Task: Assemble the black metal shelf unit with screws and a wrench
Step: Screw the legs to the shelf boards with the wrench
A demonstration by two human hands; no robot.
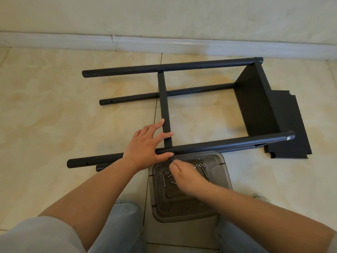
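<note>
Down on the tiled floor [54,110], lying on its side near the white skirting board [164,42]: the black metal shelf unit [200,110], four round legs pointing left, one flat shelf panel [255,99] fixed at the right ends, a bolt head showing at the near right corner. Beneath that end, flat on the tiles, a second loose black panel [290,136]. Between the far top leg and the near top leg, a narrow black crossbar [165,108], upright in the view. Resting over the near leg right where the crossbar meets it, the left hand [145,145]: fingers straight and spread, fingertips across the crossbar, thumb lying along the leg, nothing clasped. Just in front of the near leg, between two knees in pale jeans, a translucent grey plastic tray [218,212] holding loose screws [166,177] and small round nuts [200,165]. Inside that tray, the right hand [186,176], blurred, fingers curled together low over the screws; whether pinching one or not, cannot tell. No wrench to be made out anywhere in view
</note>
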